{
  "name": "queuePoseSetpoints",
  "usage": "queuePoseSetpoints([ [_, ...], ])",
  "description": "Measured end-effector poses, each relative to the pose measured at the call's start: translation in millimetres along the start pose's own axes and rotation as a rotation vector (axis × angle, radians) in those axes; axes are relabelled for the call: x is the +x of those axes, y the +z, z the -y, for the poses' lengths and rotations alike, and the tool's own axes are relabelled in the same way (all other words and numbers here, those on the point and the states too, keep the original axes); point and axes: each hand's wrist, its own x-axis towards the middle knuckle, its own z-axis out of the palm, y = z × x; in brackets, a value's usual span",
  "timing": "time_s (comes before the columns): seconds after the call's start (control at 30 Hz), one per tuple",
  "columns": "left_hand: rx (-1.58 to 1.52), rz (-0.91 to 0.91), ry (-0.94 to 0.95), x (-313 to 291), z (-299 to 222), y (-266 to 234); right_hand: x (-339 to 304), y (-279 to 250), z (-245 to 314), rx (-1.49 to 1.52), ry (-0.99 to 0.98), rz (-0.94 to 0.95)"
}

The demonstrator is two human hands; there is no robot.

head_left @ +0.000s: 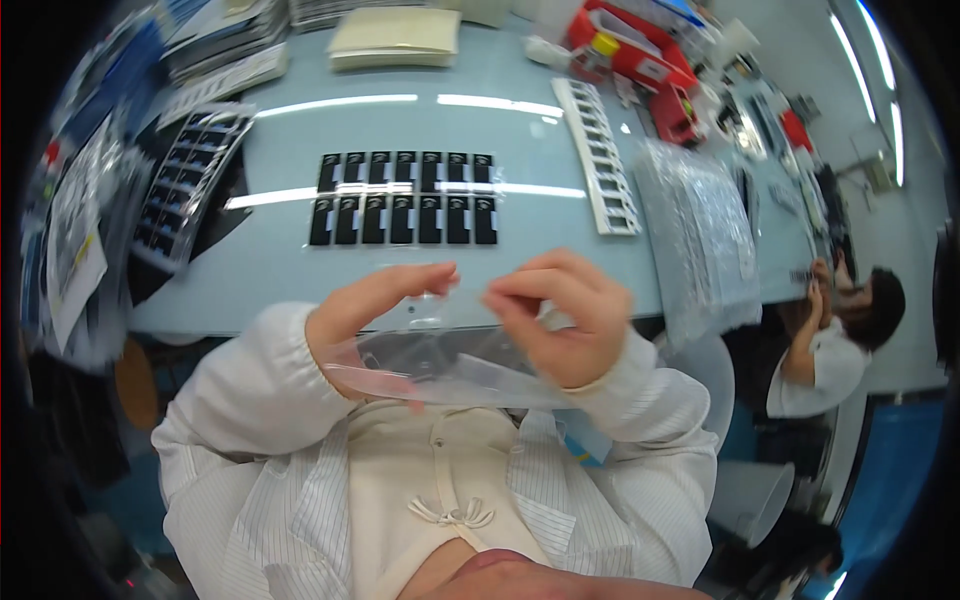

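A clear plastic film or bag [450, 378] stretches between my hands in front of my chest, at the near edge of the table. My left hand [365, 310] grips its left end, thumb pointing right, with the lower fingers showing pinkish through the plastic. My right hand [570, 315] is closed in a pinch at the film's right side, its fingertips turned toward the left thumb. A fainter clear part shows between the two hands; its shape is hard to make out. Beyond them, flat black rectangular pieces [403, 218] lie in two neat rows on the table.
A white slotted tray [598, 155] stands right of the rows, beside a stack of clear plastic packs [695, 235]. At left is a tray of black pieces [190, 185]. Cream sheets [393, 38] and a red bin [640, 45] sit at the back. Another person [825, 345] works at right.
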Motion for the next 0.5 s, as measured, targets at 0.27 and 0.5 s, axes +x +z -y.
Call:
queuePoseSetpoints([
  [0.27, 0.227, -0.483, -0.239, -140.3, -16.7, -12.9, 15.7, 87.5, -11.2, 0.277, -0.159, 0.375],
  [0.5, 0.295, -0.880, -1.231, -338.9, -110.1, -30.3, 41.6, 61.5, -48.1, 0.002, -0.241, 0.150],
])
